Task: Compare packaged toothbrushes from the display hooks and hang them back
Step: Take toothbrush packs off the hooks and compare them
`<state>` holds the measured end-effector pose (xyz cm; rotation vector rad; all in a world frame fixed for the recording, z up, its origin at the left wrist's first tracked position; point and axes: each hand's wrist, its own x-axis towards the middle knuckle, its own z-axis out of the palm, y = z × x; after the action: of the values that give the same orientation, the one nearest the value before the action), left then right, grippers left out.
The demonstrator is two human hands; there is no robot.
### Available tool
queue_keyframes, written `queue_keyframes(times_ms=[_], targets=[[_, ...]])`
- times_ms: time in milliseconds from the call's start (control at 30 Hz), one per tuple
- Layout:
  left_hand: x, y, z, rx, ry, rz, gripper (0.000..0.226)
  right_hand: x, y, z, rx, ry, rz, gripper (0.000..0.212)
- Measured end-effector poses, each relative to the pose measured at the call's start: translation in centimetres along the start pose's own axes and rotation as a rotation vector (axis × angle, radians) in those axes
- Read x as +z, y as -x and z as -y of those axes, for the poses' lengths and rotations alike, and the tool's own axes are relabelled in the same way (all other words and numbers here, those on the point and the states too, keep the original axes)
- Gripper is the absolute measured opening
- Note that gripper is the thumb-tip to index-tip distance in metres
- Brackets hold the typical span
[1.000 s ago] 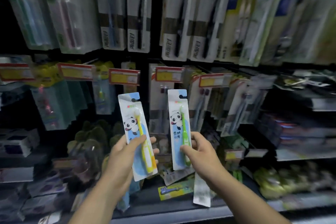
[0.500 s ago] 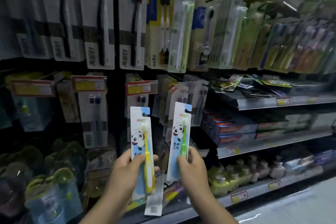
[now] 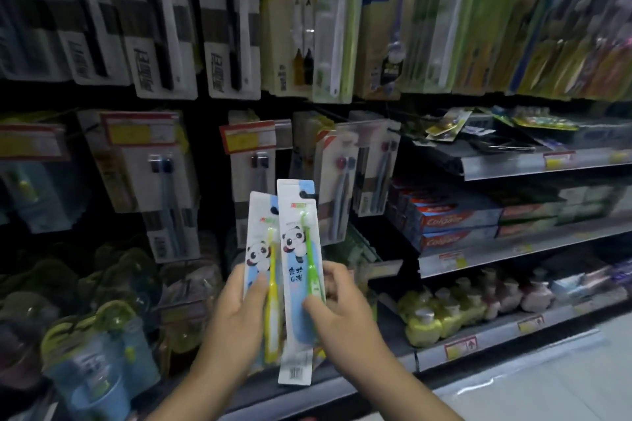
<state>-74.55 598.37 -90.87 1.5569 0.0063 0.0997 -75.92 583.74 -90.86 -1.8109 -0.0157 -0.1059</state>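
This is a shop, in the aisle for tooth care. Packaged toothbrushes (image 3: 225, 20) hang in close rows from the display wall, many alike side by side, with red and yellow price tags (image 3: 248, 140) set before the lower rows. To the right run metal shelves (image 3: 513, 169) with price labels along their front edges, bearing stacked Colgate toothpaste boxes (image 3: 444, 219) and a line of small bottles (image 3: 455, 304) above a pale floor (image 3: 564, 379).

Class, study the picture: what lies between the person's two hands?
In the head view, two panda toothbrush packs lie there: the yellow-brush pack, gripped by the left hand, and the green-brush pack, gripped by the right hand, overlapping its edge.
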Motion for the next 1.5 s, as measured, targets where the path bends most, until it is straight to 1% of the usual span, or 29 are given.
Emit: queue_keyframes(times_ms=[33, 100, 167, 267, 367, 433, 533, 667, 733, 833, 900, 933, 1000, 1067, 1200, 1267, 1333, 1433, 1500], targets=[[0.4, -0.4, 0.1, -0.004, 0.042, 0.001, 0.013, 0.5, -0.2, -0.3, -0.017, 0.021, 0.02, 0.03], [1.0, -1.5, 0.3, -0.048, 0.13, 0.031, 0.013, 1.2, -0.9, -0.8, -0.067, 0.116, -0.004, 0.028], [1.2, -2.4, 0.6, -0.06, 0.121, 0.05, 0.021, 1.7, -1.7, -0.7, -0.113, 0.237, -0.041, 0.025], [0.9, -3.4, 0.8, -0.071, 0.09, 0.025, 0.029, 2.4, -3.1, 0.0, -0.164, 0.277, -0.025, 0.024], [0.4, -3.9, 0.3, -0.055, 0.104, -0.018, 0.025, 2.9, -3.6, 0.6, -0.237, 0.331, 0.017, 0.017], [0.4, -4.1, -0.4, -0.044, 0.099, -0.003, 0.018, 3.1, -3.6, 0.9, -0.273, 0.379, 0.021, 0.016], [0.3, -3.9, -1.2, -0.018, 0.101, 0.036, 0.014, 2.6, -2.8, 1.2, -0.328, 0.422, -0.015, 0.019], [0.4, -2.0, -0.8, -0.008, 0.146, 0.024, 0.015, 1.5, -0.9, 1.0, -0.398, 0.511, 0.019, 0.036], [0.7, -1.4, -0.8, 0.007, 0.152, 0.007, 0.014, 0.9, -0.5, 1.5, -0.41, 0.534, 0.034, 0.035], [0.9, -1.3, -1.8, 0.006, 0.208, -0.004, 0.017, -0.9, -0.9, 3.2, -0.415, 0.63, 0.102, 0.017], [1.1, -1.4, -2.0, -0.013, 0.214, 0.018, 0.019, -2.5, -1.7, 3.9, -0.378, 0.667, 0.172, 0.02], [1.2, -1.5, -1.8, -0.015, 0.184, 0.035, 0.02, -3.4, -2.1, 3.8, -0.355, 0.652, 0.18, 0.022], [1.6, -1.8, -1.4, -0.016, 0.107, 0.071, 0.022, -4.9, -2.7, 3.2, -0.317, 0.612, 0.115, 0.024], [2.2, -2.1, -1.2, -0.013, 0.025, 0.118, 0.027, -6.3, -3.3, 2.3, -0.264, 0.578, -0.016, 0.022], [3.5, -2.5, -0.8, 0.013, -0.068, 0.175, 0.047, -8.6, -4.5, 0.6, -0.129, 0.389, -0.267, 0.012], [4.1, -2.9, -0.8, 0.026, -0.073, 0.186, 0.051, -9.6, -5.8, 0.2, -0.078, 0.273, -0.371, 0.011], [4.8, -3.2, -1.0, 0.034, -0.075, 0.21, 0.053, -10.6, -7.8, 0.0, -0.045, 0.208, -0.463, 0.02], [5.8, -3.9, -1.2, 0.032, -0.059, 0.281, 0.054, -12.2, -11.9, 0.1, -0.02, 0.268, -0.563, 0.041], [6.4, -4.4, -1.2, 0.025, -0.057, 0.313, 0.054, -13.0, -15.4, 0.1, -0.002, 0.297, -0.597, 0.056]])
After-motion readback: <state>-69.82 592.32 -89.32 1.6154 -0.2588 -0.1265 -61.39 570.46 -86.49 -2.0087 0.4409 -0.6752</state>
